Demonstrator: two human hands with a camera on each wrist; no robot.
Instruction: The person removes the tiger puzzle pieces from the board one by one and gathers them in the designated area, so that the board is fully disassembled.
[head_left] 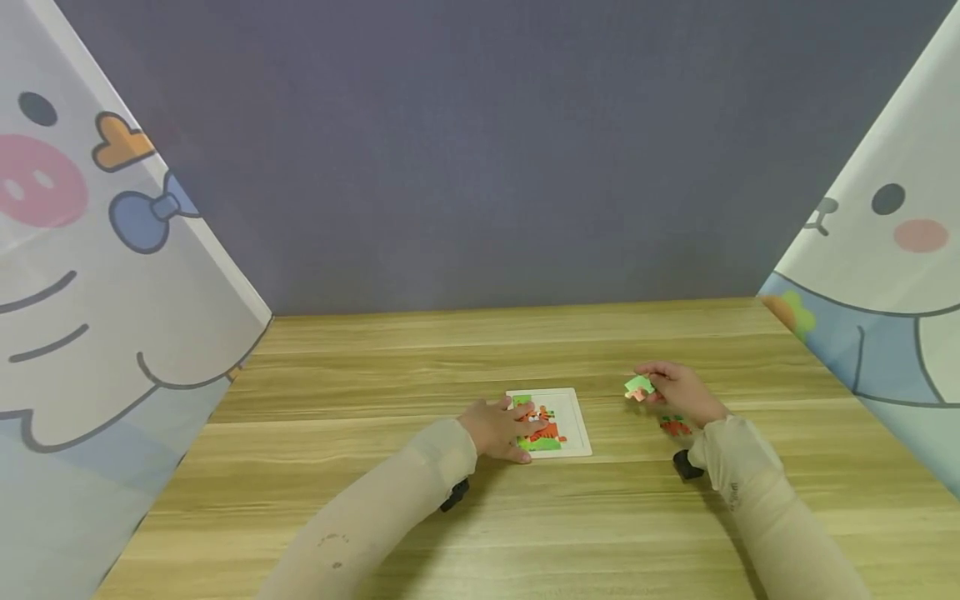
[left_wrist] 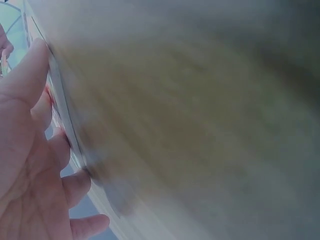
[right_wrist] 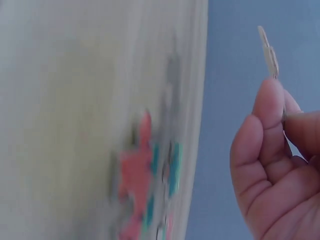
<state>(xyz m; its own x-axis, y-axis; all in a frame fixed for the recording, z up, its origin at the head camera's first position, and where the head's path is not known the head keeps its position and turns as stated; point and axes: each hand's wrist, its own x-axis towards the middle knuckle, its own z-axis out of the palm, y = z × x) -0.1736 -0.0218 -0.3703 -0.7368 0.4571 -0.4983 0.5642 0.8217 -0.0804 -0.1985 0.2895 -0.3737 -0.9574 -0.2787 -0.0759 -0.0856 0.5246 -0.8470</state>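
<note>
"What is in your right hand?"

"My right hand [head_left: 678, 392] pinches a piece [head_left: 639, 388] between thumb and fingers. It sticks out past my fingertips, on the side facing my other hand. It's thin and flat with a bumpy edge, light green with some orange."

"And your left hand?"

"My left hand [head_left: 504, 429] isn't gripping. The fingers are spread out over the board [head_left: 583, 425], and they reach in from its left side. The board is flat and white, with straight sides and a thin line near its edge."

"What's on it?"

"A tiger picture [head_left: 553, 431], orange with black stripes and green bits. It's under and just right of my left fingers, so they hide some of it."

"Anything near your right hand?"

"Yes, loose pieces [head_left: 675, 426], red and green, with round knobs. They lie just below that hand, close to my right sleeve [head_left: 746, 458]. The sleeve is pale and wrinkly. A little black thing [head_left: 686, 465] is by its cuff."

"What is all around?"

"Under both hands is the table [head_left: 360, 358], yellow-brown with long wood stripes. Past my hands stands a plain dark wall [head_left: 480, 158]. Far out to each side is a cartoon sheet, one left [head_left: 60, 275] and one right [head_left: 877, 283]."
</note>
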